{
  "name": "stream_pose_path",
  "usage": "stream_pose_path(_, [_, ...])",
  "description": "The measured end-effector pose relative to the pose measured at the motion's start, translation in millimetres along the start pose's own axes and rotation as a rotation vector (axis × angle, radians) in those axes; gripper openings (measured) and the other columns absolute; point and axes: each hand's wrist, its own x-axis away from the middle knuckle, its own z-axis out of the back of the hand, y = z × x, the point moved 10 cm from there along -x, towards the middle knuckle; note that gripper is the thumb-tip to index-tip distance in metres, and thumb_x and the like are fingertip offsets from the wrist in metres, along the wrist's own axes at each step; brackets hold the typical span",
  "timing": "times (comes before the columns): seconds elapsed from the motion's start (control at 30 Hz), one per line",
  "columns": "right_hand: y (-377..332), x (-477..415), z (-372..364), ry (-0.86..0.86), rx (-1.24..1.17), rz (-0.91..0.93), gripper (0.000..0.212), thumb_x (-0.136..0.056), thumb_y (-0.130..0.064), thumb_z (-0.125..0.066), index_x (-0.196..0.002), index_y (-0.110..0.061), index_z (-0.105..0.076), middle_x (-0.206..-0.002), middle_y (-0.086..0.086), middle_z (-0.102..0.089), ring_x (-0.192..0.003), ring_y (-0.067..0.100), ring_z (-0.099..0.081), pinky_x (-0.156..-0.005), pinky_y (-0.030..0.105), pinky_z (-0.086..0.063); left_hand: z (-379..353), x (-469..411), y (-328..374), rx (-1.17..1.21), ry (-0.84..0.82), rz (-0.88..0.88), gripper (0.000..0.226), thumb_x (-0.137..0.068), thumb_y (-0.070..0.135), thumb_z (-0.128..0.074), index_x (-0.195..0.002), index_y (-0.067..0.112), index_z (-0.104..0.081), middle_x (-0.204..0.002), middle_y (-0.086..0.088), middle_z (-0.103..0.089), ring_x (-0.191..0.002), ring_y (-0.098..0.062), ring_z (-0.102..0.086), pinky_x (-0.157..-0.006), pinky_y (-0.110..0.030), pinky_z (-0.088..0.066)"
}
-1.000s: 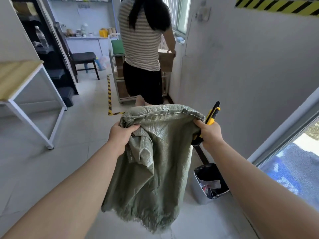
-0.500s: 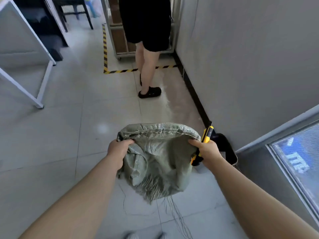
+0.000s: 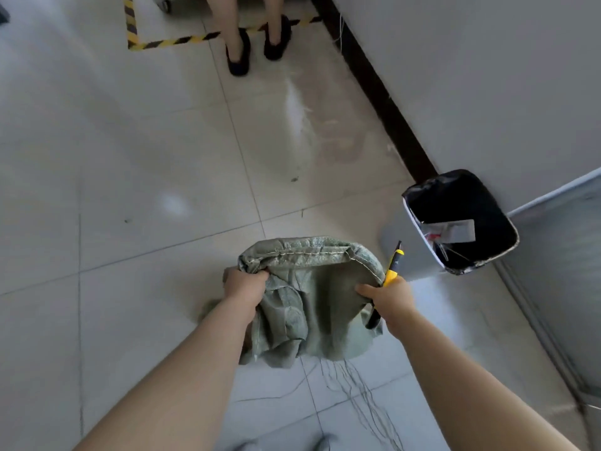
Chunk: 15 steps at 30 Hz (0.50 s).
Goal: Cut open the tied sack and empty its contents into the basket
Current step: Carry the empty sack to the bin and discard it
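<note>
**Sack held by its stitched edge over the tiles, bin to the right**

Obs. The limp grey-green woven plastic sack (image 3: 312, 304) hangs in front of the person, above the pale tiled floor (image 3: 146, 174). Its hemmed, stitched edge is uppermost and stretched between the two hands. The cloth below is crumpled and folded on the left side and smoother on the right.

Lower edge: frayed. Loose grey threads (image 3: 361, 385) trail from it across the tiles towards the camera. Cannot tell whether the sack itself touches the floor.

Left hand (image 3: 242, 286): fingers curled into a bunch of fabric at the left end of the hem, a firm fistful.

Right hand (image 3: 388, 296): thumb laid on the sack's right end, fingers wrapped round the handle of a yellow-and-black utility knife (image 3: 392, 268). The knife's tip points up and away, past the hem, towards the bin. Blade too small to make out.

Surroundings. A grey bin lined with a black bag (image 3: 400, 245) stands just beside the knife on the right, tilted in this wide view, with paper scraps inside. Behind it is a white wall (image 3: 471, 76) with a dark skirting strip (image 3: 380, 92); a grey metal-framed panel (image 3: 559, 271) closes the right side.

Room. Open tiles lie left of and beyond the sack. Well apart, at the top, a second person's feet in dark shoes (image 3: 239, 58) stand by yellow-and-black floor tape (image 3: 169, 42).
</note>
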Motion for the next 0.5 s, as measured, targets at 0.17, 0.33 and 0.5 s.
stream_pose_path(0.17, [66.7, -65.3, -36.3, 0.032, 0.055, -0.057, 0.032, -0.077, -0.012, -0.076, -0.092, -0.003, -0.049, -0.074, 0.010, -0.053, -0.061, 0.021, -0.049, -0.049, 0.029, -0.035, -55.9, -57.7, -60.5, -0.094, -0.038, 0.061, 0.042, -0.085, 0.021, -0.066, -0.118, -0.001, -0.050, -0.092, -0.009, -0.056, -0.072, -0.022, -0.051, -0.072, -0.031, -0.040])
stream_pose_path(0.33, [97.9, -91.4, -49.1, 0.011, 0.023, -0.076, 0.028, -0.079, -0.009, -0.072, -0.094, 0.005, -0.052, -0.070, 0.014, -0.056, -0.057, 0.026, -0.056, -0.056, 0.036, -0.052, -81.3, -82.4, -84.0, -0.110, -0.124, 0.091, 0.085, -0.075, 0.032, -0.078, -0.140, 0.005, -0.030, -0.136, -0.016, -0.049, -0.105, -0.031, -0.053, -0.090, -0.039, -0.043])
stream_pose_path(0.5, [53.5, -42.5, -15.9, -0.047, -0.126, -0.042, 0.030, -0.081, -0.009, -0.074, -0.075, -0.006, -0.045, -0.077, 0.018, -0.057, -0.068, 0.027, -0.064, -0.053, 0.032, -0.058, -53.1, -37.3, -29.1, -0.225, -0.076, -0.011, 0.095, -0.076, 0.033, -0.078, -0.148, 0.011, -0.021, -0.149, -0.013, -0.037, -0.131, -0.035, -0.043, -0.105, -0.046, -0.039])
